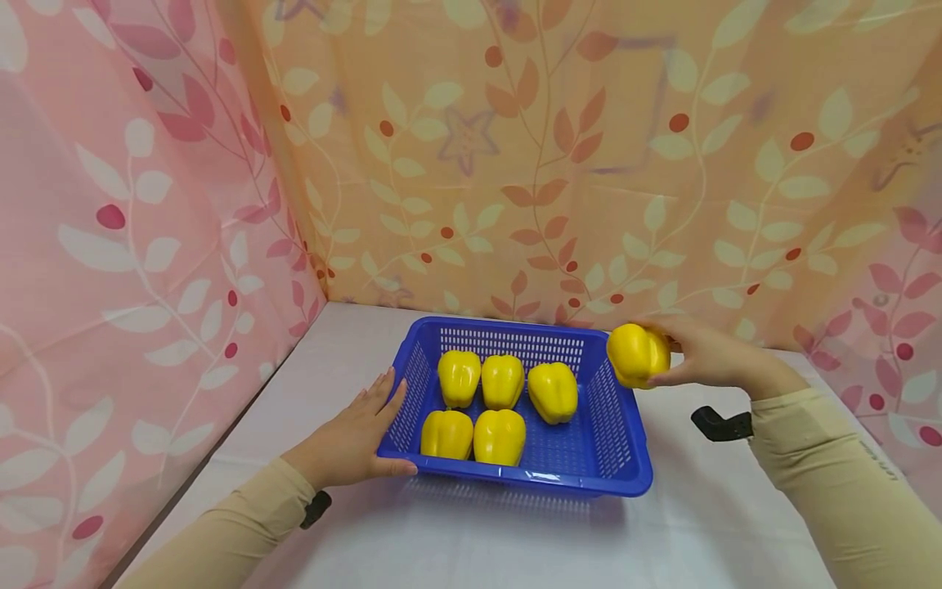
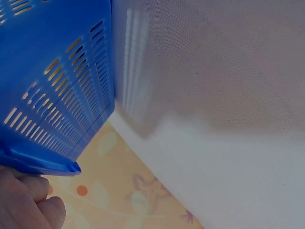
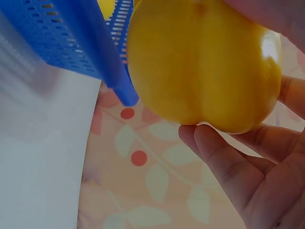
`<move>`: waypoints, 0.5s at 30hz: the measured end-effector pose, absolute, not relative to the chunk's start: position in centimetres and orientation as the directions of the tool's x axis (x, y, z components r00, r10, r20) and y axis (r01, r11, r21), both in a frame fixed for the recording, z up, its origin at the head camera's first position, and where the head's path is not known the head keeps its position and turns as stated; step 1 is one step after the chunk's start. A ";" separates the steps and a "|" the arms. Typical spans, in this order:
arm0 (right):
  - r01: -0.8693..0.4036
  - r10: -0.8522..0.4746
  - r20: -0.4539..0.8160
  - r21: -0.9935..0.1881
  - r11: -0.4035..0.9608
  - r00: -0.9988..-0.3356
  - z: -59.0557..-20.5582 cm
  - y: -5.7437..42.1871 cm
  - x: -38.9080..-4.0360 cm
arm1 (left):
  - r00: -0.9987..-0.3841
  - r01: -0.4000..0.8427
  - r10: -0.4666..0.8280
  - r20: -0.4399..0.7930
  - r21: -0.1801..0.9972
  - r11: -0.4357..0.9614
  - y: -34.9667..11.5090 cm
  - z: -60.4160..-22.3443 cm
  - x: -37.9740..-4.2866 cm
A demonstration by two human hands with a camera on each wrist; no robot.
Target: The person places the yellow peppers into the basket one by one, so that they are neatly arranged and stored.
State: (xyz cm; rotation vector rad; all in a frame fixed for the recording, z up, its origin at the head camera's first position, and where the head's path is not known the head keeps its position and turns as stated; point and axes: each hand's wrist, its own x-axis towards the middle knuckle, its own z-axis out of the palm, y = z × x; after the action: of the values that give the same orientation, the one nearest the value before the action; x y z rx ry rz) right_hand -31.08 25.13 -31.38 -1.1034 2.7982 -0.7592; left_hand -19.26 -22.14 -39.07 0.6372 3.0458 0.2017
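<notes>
A blue plastic basket (image 1: 545,474) stands on the table with several yellow bell peppers (image 1: 503,438) inside, grouped toward its left and middle. My left hand (image 1: 349,438) rests against the basket's left rim, its fingers spread along the side and the thumb at the front corner. In the left wrist view, part of that hand (image 2: 28,202) shows beside the rim. Over the basket's right rim, my right hand (image 1: 706,356) holds another yellow bell pepper (image 1: 634,356). The right wrist view has this pepper (image 3: 200,62) gripped between fingers and thumb, close beside the basket's edge (image 3: 107,62).
White cloth covers the table (image 1: 294,393). An orange leaf-patterned curtain (image 1: 471,204) hangs behind the basket, and a pink one (image 1: 147,286) runs along the left side. Dark wrist mounts (image 1: 723,424) are strapped at both sleeves.
</notes>
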 end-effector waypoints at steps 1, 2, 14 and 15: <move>-0.637 -0.656 0.141 -0.452 0.624 -0.742 -31.4 25.0 -31.0 | -0.917 0.395 0.398 0.002 0.130 0.909 -22.1 -39.1 -19.3; -0.643 -0.659 0.144 -0.447 0.622 -0.738 -31.4 24.8 -31.0 | -0.917 0.395 0.398 0.002 0.130 0.909 -22.1 -39.1 -19.3; -0.657 -0.686 0.121 -0.442 0.610 -0.718 -31.2 22.9 -30.0 | -0.915 0.400 0.403 0.012 0.144 0.905 -22.1 -39.1 -19.3; -0.658 -0.687 0.118 -0.441 0.611 -0.717 -31.3 22.7 -30.0 | -0.915 0.401 0.404 0.014 0.143 0.905 -22.1 -39.1 -19.3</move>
State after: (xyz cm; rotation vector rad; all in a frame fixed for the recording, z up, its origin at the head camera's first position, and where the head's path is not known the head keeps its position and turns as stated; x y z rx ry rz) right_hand -29.97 22.73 -31.26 -1.1551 2.7627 -0.7163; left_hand -19.27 -22.12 -39.08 0.6443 3.0499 0.2234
